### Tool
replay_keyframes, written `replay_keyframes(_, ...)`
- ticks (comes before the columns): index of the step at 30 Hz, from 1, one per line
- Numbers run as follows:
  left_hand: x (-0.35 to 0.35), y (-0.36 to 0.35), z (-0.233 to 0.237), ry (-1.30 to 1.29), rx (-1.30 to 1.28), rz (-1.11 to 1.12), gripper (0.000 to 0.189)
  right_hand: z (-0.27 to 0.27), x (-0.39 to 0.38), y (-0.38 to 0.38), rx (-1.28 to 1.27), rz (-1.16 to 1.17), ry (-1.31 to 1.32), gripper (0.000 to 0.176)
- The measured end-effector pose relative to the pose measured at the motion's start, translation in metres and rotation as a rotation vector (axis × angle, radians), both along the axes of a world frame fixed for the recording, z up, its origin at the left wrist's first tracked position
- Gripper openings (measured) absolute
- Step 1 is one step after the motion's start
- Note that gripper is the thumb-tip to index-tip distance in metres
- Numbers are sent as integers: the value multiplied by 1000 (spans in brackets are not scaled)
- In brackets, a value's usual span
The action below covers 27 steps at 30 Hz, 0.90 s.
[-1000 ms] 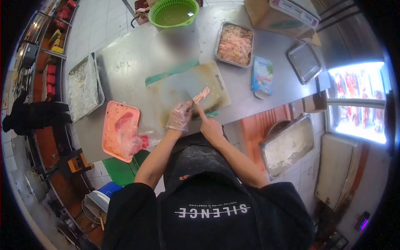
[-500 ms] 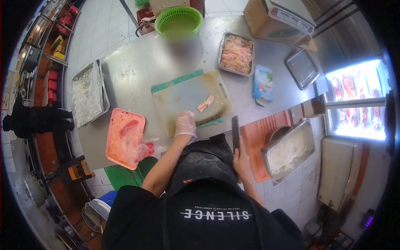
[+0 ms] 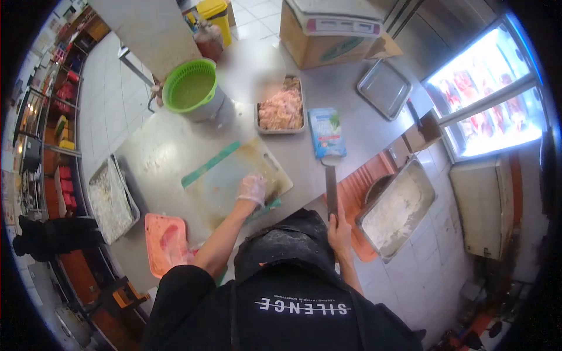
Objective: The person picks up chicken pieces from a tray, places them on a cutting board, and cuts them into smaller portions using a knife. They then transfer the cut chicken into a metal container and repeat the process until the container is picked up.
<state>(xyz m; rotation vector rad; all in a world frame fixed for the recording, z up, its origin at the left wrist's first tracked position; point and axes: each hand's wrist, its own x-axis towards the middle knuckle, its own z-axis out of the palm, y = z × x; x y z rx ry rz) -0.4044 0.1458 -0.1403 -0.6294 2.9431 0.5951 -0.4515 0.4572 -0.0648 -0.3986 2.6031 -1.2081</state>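
Surface carried the board, skewed, with its long axis running near-left to far-right. Meat tray sat beyond it. Knife was off the surface edge, right of the board and apart from it, blade pointing away from you. Your right hand was closed round its handle. Your gloved left hand rested on the board's near-right corner and was the nearer hand; couldn't tell if it gripped anything.
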Motion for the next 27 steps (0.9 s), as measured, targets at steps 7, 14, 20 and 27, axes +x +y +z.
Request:
replay_keyframes(7,-85,3,160,773,673,400,10,8,-83,10,-51,-78,31,54)
replay_keyframes(14,-199,-26,179,1489,-60,153,28,20,-159,18,-31,-88,11,54)
replay_keyframes(20,-221,-42,-28,719,-349,167,30,7,-180,50,12,-26,120,52)
replay_keyframes(27,-267,-45,-7,371,-318,188,51,-15,-182,60,-92,-120,69,47)
